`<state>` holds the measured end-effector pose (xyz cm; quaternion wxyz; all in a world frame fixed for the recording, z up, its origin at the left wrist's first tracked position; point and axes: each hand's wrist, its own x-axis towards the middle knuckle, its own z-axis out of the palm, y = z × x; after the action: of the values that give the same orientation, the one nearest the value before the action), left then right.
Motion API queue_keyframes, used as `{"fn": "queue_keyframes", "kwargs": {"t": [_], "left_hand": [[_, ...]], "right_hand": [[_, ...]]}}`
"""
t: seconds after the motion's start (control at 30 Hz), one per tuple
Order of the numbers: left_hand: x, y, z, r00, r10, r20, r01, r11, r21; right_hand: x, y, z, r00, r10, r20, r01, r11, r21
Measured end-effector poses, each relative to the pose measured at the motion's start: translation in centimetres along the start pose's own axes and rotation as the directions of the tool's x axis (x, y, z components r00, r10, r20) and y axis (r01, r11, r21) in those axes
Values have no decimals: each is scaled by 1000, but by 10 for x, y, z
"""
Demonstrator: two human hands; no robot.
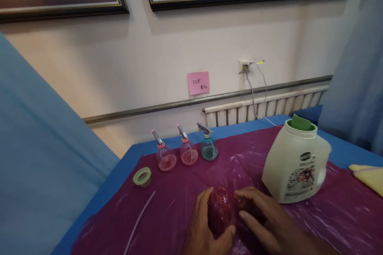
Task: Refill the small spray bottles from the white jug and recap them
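A clear pinkish bottle with an open, threaded neck and no sprayer stands on the purple plastic sheet. My left hand curls around its left side, thumb across the front. On the other side, my right hand is held close to the bottle with thumb and forefinger apart; a small shiny patch shows between them, too unclear to name. Behind are two spray bottles with pink liquid, one on the left and one in the middle, beside a teal spray bottle.
At right stands a large cream jug with a green cap. A small green cup-shaped lid and a thin white tube lie left. A yellow cloth rests at the right edge. Blue curtains hang at both sides.
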<state>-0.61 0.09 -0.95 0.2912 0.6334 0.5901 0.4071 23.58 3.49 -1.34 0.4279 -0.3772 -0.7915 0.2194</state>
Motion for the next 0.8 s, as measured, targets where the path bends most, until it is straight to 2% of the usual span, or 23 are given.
{"fn": "queue_keyframes", "kwargs": {"t": [0.3,0.6,0.8], "left_hand": [[-1,-9,5,1000,4,-6,-4,1000,-4],[-2,6,1,999,-35,19,35,999,-9],[-2,10,-2,997,-72,38,72,997,-16]], "right_hand": [[-2,1,-1,1000,25,9,-25,1000,6],[-7,8,2,999,39,38,-39,999,-4],[-2,2,-1,995,59,74,-61,998,28]]}}
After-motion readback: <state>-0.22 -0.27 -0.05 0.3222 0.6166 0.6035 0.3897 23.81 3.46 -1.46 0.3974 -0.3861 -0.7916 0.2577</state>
